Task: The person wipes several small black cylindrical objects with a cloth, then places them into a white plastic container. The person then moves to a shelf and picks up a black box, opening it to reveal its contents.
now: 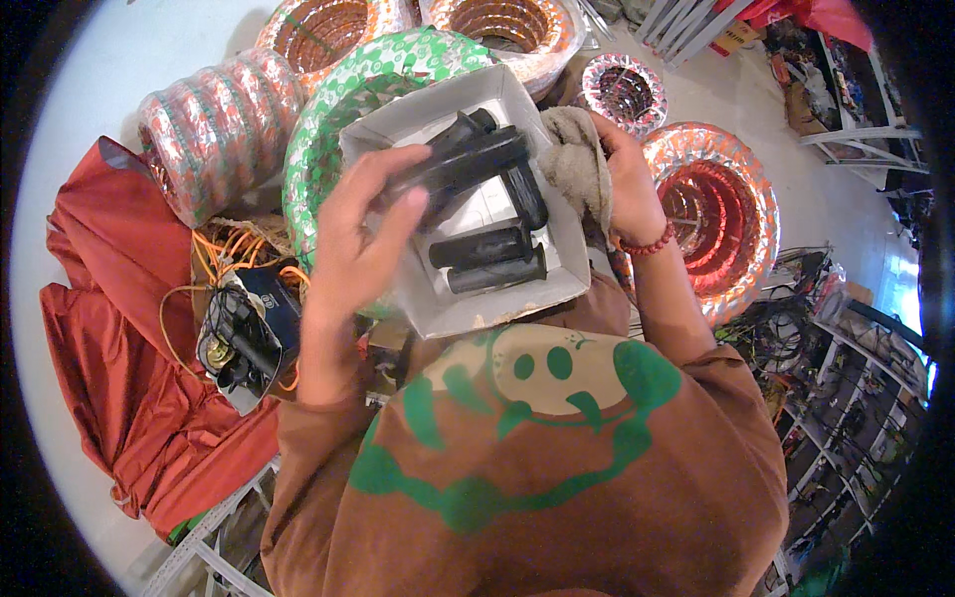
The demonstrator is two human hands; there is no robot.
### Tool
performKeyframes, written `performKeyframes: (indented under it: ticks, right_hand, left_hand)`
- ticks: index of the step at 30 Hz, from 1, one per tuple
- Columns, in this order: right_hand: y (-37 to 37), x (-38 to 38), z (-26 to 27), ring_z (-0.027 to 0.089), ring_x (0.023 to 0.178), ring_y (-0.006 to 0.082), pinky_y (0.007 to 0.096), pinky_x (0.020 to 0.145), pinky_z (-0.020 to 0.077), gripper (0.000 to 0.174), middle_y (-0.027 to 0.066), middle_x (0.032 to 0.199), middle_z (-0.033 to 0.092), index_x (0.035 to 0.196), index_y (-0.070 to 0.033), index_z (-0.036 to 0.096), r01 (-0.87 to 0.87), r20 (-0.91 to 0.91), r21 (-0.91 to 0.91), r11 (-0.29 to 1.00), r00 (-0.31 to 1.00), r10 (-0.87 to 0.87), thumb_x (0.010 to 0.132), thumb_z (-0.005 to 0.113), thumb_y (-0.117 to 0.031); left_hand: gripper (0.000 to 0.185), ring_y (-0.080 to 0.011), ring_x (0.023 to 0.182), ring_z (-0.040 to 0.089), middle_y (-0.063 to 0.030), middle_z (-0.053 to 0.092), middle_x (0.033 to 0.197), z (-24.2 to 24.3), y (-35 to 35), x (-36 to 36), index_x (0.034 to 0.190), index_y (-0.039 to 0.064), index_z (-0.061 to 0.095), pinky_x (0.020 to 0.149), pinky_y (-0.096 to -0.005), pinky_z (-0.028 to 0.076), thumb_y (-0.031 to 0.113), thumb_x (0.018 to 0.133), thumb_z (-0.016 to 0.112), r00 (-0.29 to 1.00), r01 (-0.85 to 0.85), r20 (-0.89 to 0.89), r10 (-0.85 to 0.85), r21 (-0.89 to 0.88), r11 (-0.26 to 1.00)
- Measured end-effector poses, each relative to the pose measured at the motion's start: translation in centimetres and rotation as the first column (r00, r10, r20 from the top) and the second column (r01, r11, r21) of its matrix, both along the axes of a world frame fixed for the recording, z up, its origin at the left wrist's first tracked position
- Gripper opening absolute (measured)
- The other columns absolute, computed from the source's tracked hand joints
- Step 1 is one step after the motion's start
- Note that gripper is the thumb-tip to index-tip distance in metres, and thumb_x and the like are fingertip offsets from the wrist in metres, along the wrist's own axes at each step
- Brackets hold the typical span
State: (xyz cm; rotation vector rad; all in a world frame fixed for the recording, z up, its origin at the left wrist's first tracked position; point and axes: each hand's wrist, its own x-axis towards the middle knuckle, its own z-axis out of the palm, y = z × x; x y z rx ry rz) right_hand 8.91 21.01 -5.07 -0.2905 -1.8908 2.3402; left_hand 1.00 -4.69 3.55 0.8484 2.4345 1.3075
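A white cardboard box (418,298) is tilted in front of my chest, with several black rubber handlebar grips (481,250) lying in it. My left hand (358,231), somewhat blurred, reaches over the box's left side. Between its thumb and index finger is one black grip (474,160), pointing up and to the right above the others. A crumpled grey-beige cloth (574,164) is in my right hand (627,183), pressed close to the box's right wall. The fingertips of that hand are partly hidden behind the cloth.
Beyond the box lie a green-and-white wrapped tyre (313,179) and several orange-and-silver wrapped tyres (753,201). At left, an open carton (246,403) of black parts and cables stands by red fabric (119,358). Metal shelving (858,138) with parts lines the right.
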Motion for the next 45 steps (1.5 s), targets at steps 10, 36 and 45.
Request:
performKeyframes:
  ticks: [10, 36, 45]
  right_hand:
    - [-0.7, -0.6, -0.5, 0.063, 0.095, 0.0108, 0.0277, 0.086, 0.0535, 0.048, 0.0050, 0.110, 0.068, 0.122, 0.001, 0.062, 0.022, -0.057, 0.057, 0.998, 0.998, -0.019, 0.080, 0.081, -0.010]
    - [-0.6, 0.1, -1.4, 0.062, 0.091, 0.0087, 0.0259, 0.080, 0.0531, 0.038, 0.0022, 0.107, 0.068, 0.122, 0.000, 0.064, 0.041, 0.044, -0.162, 0.986, 0.998, -0.034, 0.086, 0.074, -0.007]
    - [-0.2, 2.0, -0.7, 0.064, 0.100, 0.0130, 0.0294, 0.086, 0.0542, 0.042, 0.0044, 0.118, 0.065, 0.128, 0.000, 0.059, -0.089, -0.106, -0.464, 0.881, 0.993, 0.045, 0.089, 0.072, -0.011]
  left_hand:
    - [0.054, -0.0376, 0.094, 0.064, -0.0154, 0.063, 0.103, 2.1, 1.6, -1.3, 0.119, 0.005, 0.053, 0.079, -0.0425, 0.052, 0.019, 0.073, 0.077, 0.815, 0.260, -0.376, -0.441, -0.442, 0.858]
    - [0.019, -0.0273, 0.067, 0.066, -0.0045, 0.064, 0.076, 1.4, 4.7, 1.6, 0.105, 0.021, 0.069, 0.055, -0.0395, 0.050, 0.017, 0.087, 0.063, 0.622, 0.636, -0.110, -0.775, -0.506, 0.582]
    - [0.033, -0.0195, 0.075, 0.059, -0.0049, 0.057, 0.084, 1.0, 8.3, -2.0, 0.105, 0.015, 0.073, 0.066, -0.0285, 0.049, -0.005, 0.078, 0.072, 0.809, 0.514, -0.440, -0.391, 0.205, 0.833]
